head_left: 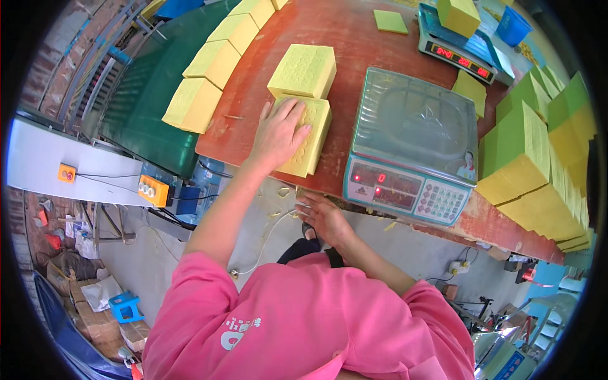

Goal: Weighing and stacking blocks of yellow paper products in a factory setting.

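My left hand (280, 132) lies on the top of a block of yellow paper sheets (318, 123) at the table's front edge, its fingers reaching over the embossed upper face. A second yellow paper block (302, 71) stands right behind the first one. Lower down, my right hand (326, 218) hangs in front of the table edge, palm turned up and fingers apart, with nothing in it. To the right of the blocks sits a digital scale (413, 120) with a clear cover over its bare pan.
A row of yellow blocks (193, 104) runs along the green conveyor belt (136, 117) at left. Green-yellow stacks (516, 149) line the right side. A second scale (457, 54) at the back carries a block. Orange switch boxes (153, 190) sit beside the belt.
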A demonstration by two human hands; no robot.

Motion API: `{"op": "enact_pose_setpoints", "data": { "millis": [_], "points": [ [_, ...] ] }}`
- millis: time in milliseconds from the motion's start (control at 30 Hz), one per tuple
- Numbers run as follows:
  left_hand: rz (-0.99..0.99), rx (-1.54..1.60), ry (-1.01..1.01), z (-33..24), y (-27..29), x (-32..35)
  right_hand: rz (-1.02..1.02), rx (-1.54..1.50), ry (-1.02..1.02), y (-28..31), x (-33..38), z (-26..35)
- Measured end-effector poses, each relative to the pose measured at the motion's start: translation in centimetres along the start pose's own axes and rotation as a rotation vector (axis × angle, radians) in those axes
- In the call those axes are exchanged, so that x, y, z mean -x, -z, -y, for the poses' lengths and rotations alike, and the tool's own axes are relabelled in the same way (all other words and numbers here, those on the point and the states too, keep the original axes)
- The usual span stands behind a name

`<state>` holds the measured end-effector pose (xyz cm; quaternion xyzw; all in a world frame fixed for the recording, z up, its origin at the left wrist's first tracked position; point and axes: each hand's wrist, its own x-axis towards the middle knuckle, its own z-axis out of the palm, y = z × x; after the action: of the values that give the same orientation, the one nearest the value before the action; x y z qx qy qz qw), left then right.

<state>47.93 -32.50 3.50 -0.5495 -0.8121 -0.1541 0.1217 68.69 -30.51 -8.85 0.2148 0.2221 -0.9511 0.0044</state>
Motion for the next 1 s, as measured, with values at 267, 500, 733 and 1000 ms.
{"op": "enact_pose_setpoints", "data": {
  "millis": [267,500,733,1000],
  "points": [
    [0.181,0.146,-0.046,-1.8,1.8,3.8,-0.026,-0.16,0.07,1.3,0.1,-0.1],
    [0.409,0.135,-0.243,-3.8,8.8,8.8,0.103,-0.211,0.125,0.6,0.3,-0.6],
    [0.47,0.205,-0.389,-0.8,8.9,8.5,0.069,-0.199,0.126,0.6,0.0,-1.3],
    [0.459,0.206,-0.445,0.6,7.9,6.9,0.043,-0.204,0.181,0.2,-0.5,-1.6]
  ]
}}
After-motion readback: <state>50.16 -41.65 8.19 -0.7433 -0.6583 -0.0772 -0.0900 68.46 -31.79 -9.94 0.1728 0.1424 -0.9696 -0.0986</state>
